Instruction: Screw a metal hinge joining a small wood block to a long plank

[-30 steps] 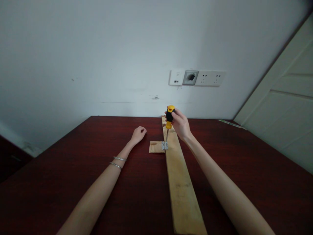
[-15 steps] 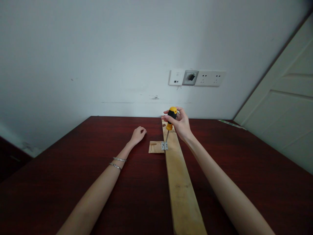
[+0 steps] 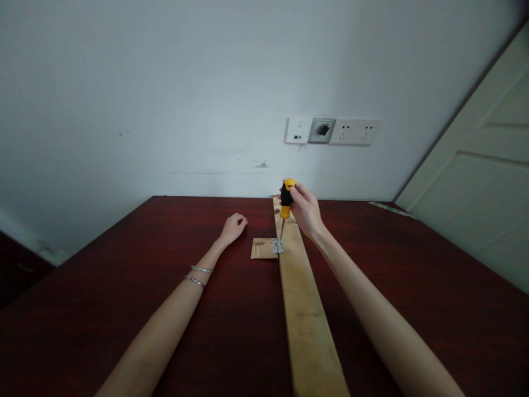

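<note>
My right hand is closed round the yellow and black handle of a screwdriver, held nearly upright. Its tip rests on a small metal hinge that joins a long pale wooden plank to a small wooden piece on its left. My left hand rests on the dark red table to the left of the small piece, fingers loosely curled, with nothing visible in it. Two thin bracelets circle my left wrist.
A white wall stands behind the table with a switch and socket plates. A pale door is at the right. The plank runs from the table's far edge toward me.
My right hand's fingers shifted on the screwdriver handle, tilting it right and then back upright. The left hand and the wood have not moved.
</note>
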Motion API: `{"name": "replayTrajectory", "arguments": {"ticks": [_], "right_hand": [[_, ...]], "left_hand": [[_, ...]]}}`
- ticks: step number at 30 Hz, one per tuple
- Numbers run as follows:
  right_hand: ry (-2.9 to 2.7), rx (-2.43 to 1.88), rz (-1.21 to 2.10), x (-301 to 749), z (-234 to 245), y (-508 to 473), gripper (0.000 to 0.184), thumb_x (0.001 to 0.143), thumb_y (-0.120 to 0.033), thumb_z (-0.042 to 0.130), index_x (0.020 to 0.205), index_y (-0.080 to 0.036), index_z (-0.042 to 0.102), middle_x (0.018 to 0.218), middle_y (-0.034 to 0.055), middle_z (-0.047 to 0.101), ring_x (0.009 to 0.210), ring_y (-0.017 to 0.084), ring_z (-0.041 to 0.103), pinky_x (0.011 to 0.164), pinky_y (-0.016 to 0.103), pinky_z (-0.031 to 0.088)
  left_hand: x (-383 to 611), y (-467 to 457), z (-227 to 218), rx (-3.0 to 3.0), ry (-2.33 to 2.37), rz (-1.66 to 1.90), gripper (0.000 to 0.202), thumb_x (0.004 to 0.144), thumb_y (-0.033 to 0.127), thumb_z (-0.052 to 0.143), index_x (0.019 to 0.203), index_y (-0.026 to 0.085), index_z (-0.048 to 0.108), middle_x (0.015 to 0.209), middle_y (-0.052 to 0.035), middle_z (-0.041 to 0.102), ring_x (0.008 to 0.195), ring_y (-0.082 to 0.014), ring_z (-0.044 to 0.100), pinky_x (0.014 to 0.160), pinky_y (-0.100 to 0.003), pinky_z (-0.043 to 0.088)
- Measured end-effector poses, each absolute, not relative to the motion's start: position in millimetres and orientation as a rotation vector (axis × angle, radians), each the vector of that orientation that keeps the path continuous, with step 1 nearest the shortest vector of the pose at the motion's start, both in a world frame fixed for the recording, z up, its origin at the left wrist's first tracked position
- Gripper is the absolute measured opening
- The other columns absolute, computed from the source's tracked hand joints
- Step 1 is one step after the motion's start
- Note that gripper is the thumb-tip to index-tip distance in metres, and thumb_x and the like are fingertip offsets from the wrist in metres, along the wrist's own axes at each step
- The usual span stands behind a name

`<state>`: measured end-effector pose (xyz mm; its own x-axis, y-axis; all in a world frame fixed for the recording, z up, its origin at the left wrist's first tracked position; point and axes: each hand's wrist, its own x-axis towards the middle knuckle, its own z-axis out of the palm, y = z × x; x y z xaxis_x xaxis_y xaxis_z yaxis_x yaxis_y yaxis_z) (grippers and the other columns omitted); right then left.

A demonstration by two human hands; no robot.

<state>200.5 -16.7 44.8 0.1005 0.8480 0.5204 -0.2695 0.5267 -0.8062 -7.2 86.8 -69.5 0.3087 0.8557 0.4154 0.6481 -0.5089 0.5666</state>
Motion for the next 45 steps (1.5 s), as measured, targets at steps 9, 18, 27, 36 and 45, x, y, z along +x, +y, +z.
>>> {"name": "replayTrajectory", "arguments": {"ticks": [9,18,27,36,45], "right_hand": [[-1.235,-0.639,0.808,196.2,46.8,-21.2,0.039,0.069,-0.04,0.073,0.094,-0.027,0.046,0.089,-0.002,0.064,0.071,0.012,0.061,0.069,0.031,0.05],[-1.178,-0.598,0.925,198.5,47.2,-18.5,0.039,0.076,-0.047,0.057,0.108,-0.026,0.059,0.088,0.0008,0.059,0.074,0.015,0.056,0.07,0.031,0.047],[-1.253,-0.711,0.718,200.0,42.4,-15.5,0.03,0.07,-0.04,0.071,0.094,-0.026,0.06,0.092,-0.0009,0.061,0.083,0.014,0.058,0.078,0.031,0.048],[-1.268,-0.762,0.758,198.5,46.1,-23.1,0.036,0.071,-0.037,0.071,0.103,-0.024,0.061,0.075,-0.0009,0.061,0.067,0.014,0.058,0.066,0.031,0.049],[-1.228,-0.624,0.902,201.3,47.2,-20.4,0.03,0.074,-0.035,0.062,0.103,-0.025,0.062,0.103,0.0025,0.064,0.082,0.017,0.061,0.078,0.035,0.05]], "left_hand": [[-7.4,87.3,-70.2,2.28,1.356,1.009,0.023,0.083,0.02,0.044,0.07,0.017,0.063,0.083,-0.0051,0.064,0.08,-0.0174,0.059,0.077,-0.029,0.046],[-7.2,86.9,-69.7,2.278,1.367,1.005,0.023,0.083,0.02,0.045,0.07,0.017,0.064,0.082,-0.0049,0.064,0.078,-0.0173,0.059,0.076,-0.029,0.046],[-7.4,88.4,-71.5,2.296,1.359,1.009,0.022,0.082,0.019,0.046,0.07,0.017,0.064,0.082,-0.0046,0.064,0.078,-0.0169,0.059,0.078,-0.03,0.045],[-7.7,89.7,-73.2,2.295,1.35,1.009,0.021,0.082,0.02,0.047,0.07,0.017,0.064,0.082,-0.0047,0.063,0.079,-0.0176,0.059,0.076,-0.029,0.045],[-8.4,88.4,-71.8,2.298,1.349,1.01,0.022,0.082,0.02,0.046,0.07,0.017,0.064,0.082,-0.0048,0.063,0.078,-0.0178,0.059,0.076,-0.03,0.045]]}}
